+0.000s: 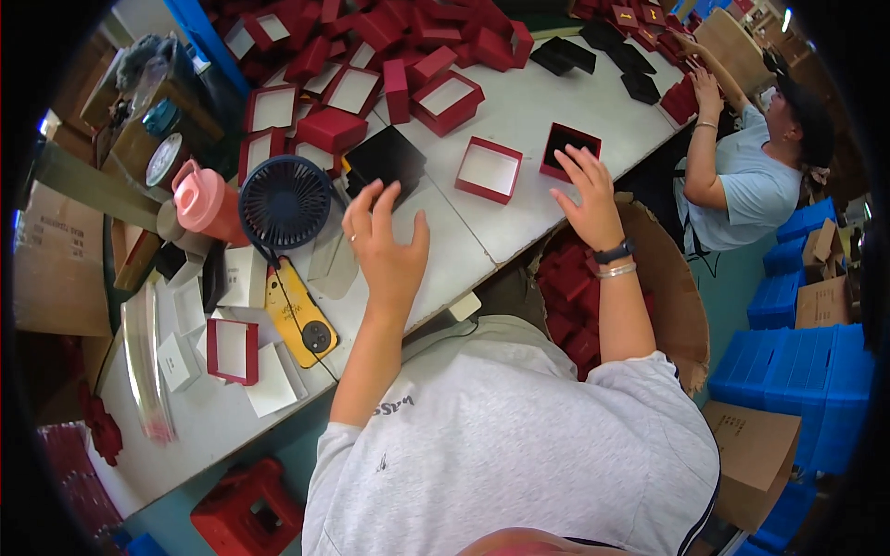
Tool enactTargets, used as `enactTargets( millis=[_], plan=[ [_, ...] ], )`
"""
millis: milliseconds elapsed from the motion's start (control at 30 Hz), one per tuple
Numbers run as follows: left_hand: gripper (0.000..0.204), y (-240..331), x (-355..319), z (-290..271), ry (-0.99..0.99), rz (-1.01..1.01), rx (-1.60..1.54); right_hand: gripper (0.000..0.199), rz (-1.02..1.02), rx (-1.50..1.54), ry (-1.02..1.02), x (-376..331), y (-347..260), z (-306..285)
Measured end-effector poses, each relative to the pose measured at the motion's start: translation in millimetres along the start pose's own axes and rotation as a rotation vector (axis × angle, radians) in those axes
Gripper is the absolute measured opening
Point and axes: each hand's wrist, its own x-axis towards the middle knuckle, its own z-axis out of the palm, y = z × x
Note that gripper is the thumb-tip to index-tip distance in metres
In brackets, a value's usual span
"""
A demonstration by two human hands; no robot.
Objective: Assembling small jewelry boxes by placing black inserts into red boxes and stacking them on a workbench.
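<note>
My left hand point(385, 246) is raised over the white table with its fingers spread. Its fingertips overlap the near edge of a stack of black square pieces point(387, 153), and I cannot tell whether they touch it. My right hand point(593, 204) has its fingers apart at the near right corner of a small red box point(547, 167) with a black inside. The fingertips cover part of that box; contact is unclear. Between the hands stands another open red box point(489, 170) with a white inside.
Many red boxes point(445, 65) are heaped at the back, beside black pieces point(564, 56). At left are a dark fan point(286, 199), a pink cup point(209, 202) and a yellow phone point(295, 301). A cardboard carton point(681, 287) of red pieces stands below my right arm. A co-worker point(742, 167) handles red boxes at right.
</note>
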Motion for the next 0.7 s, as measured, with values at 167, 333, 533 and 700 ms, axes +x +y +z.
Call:
enactTargets(
  millis=[167,333,533,700],
  plan=[
    [0.046,-24,23,19,0.037,-0.033,0.168,0.045,0.047,0.336,-0.145,10,-25,38],
    [0.030,-50,17,21,0.002,-0.005,0.097,0.035,0.047,0.303,-0.435,3,-56,74],
    [0.028,-37,21,13,-0.092,-0.001,0.043,0.037,0.454,0.913,-0.109,28,-90,76],
    [0.049,-35,16,16,-0.134,-0.047,-0.040,0.043,0.377,0.900,-0.207,57,-108,93]
  ],
)
